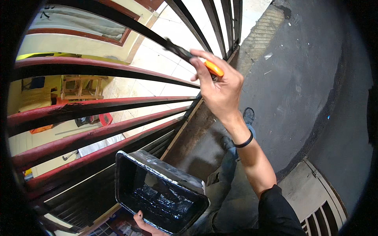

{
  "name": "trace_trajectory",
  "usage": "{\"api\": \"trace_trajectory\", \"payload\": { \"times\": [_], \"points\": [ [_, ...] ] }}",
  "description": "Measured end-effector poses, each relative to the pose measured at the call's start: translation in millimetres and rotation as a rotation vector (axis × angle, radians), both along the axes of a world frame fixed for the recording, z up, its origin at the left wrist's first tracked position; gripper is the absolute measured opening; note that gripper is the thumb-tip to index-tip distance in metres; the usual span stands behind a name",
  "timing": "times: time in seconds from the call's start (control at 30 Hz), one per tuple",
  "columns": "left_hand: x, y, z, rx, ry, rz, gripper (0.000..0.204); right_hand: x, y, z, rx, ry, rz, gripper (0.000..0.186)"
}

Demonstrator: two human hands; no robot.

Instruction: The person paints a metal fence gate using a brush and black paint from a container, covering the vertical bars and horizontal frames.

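Observation:
My right hand (222,88) is closed round the orange handle of a paintbrush (210,67). The brush's dark bristle end points up and left against a black bar of the metal railing (149,33); contact is hard to make out through the blur. Below, my left hand (146,225) grips the near rim of a black rectangular paint tray (136,179), its thumb showing over the edge and its other fingers hidden. Wet, glossy black paint (161,196) lies in the tray, which is tilted. Several lower bars are red on top with black sides (106,103).
Behind the railing are a pale tiled floor (157,59), a wooden rack (82,87) and a red-framed window (82,23). Grey pavement (287,94) stretches to the right. My shoe (248,115) stands near the railing's base. A light slatted metal panel (319,196) is at lower right.

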State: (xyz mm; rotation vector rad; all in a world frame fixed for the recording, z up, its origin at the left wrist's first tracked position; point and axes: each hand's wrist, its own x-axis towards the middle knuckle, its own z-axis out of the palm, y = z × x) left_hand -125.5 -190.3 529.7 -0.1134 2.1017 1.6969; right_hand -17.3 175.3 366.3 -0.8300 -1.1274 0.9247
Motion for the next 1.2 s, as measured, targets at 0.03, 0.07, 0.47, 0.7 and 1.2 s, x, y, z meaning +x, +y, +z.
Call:
{"api": "trace_trajectory", "payload": {
  "times": [0.03,0.07,0.47,0.7,1.2],
  "points": [
    [0.7,1.8,-3.2,0.038,0.001,0.012,0.053,1.4,2.4,14.9,0.046,0.094,0.006,0.023],
    [3.6,4.0,-5.5,0.040,0.003,0.013,0.053,5.9,1.6,26.1,0.048,0.096,0.008,0.023],
    [-1.6,-3.1,-9.5,-0.009,0.079,0.035,0.059,29.8,-6.7,7.0,0.007,-0.264,0.014,0.025],
    [27.1,23.8,-6.0,0.186,-0.079,0.038,0.066,40.2,14.4,90.4,0.366,0.120,0.042,0.026],
    [33.7,12.8,-4.0,0.498,-0.428,0.020,0.065,75.4,55.4,201.2,0.802,-0.331,-0.101,0.028]
  ]
}}
